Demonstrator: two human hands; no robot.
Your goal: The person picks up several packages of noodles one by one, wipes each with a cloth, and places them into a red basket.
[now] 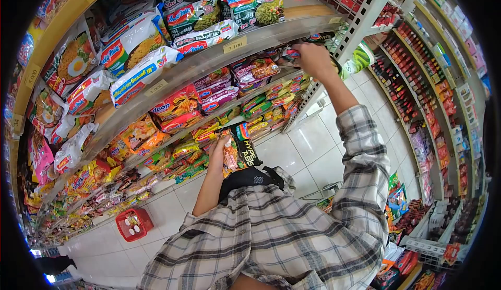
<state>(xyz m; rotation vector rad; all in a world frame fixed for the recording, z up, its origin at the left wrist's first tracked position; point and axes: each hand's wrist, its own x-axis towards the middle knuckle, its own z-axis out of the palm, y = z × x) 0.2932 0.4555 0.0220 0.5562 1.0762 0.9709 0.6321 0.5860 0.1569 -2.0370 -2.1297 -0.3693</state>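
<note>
My left hand (216,157) is closed around the edge of an instant noodle packet (241,148), black and orange with "HYPE ABIS" lettering, held in front of my waist. Out to the upper right, my right hand (316,63) reaches into the shelf at its right end. Its fingers are closed on a dark noodle packet (289,55), partly hidden by the hand and the shelf lip. Purple noodle packets (257,71) lie just left of that hand on the same shelf.
White and green Indomie packets (201,16) fill the upper shelf behind a clear lip with price tags. A white perforated post (360,21) stands right of my right hand. A red basket (133,224) sits on the tiled floor. Another stocked shelf (417,86) lines the right.
</note>
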